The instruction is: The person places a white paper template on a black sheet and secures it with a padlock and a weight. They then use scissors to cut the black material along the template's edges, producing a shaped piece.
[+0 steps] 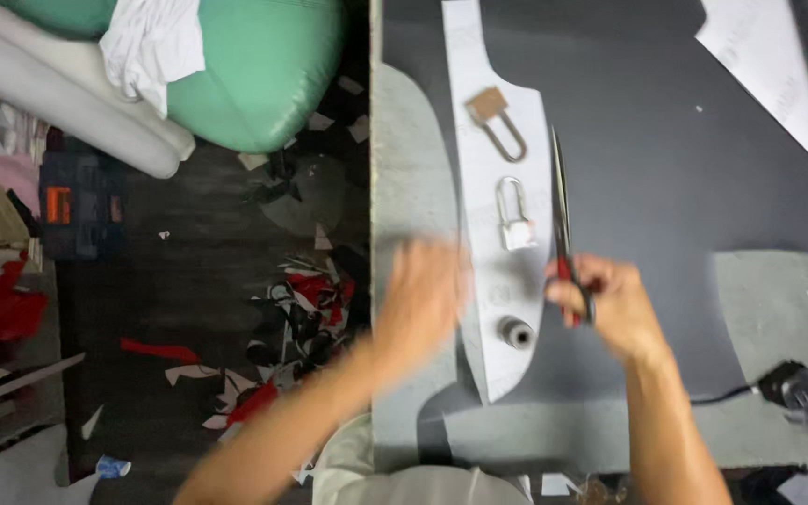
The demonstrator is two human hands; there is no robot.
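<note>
Dark cloth (666, 187) covers most of a grey table (404, 168), with a littered floor (189, 281) to the left of it. Scissors (561, 224) lie along the right edge of a pale paper pattern (479, 75), blades shut and pointing away from the person, red handles at the near end. The right hand (610, 304) closes its fingers (584, 281) around those handles, so the blades stick out beyond the fingertips over the cloth. On the pattern sit three weights: a brown-bodied padlock (496, 120) farthest, a silver padlock (514, 217) in the middle just left of the blades, and a small dark cylinder (516, 332) nearest, just left of the right hand. The left hand (421, 295) is blurred at the pattern's left edge; whether its fingers are open or closed cannot be told. Scraps of red, black and white fabric (292, 309) lie on the floor, beside a green cushion (254, 75).
</note>
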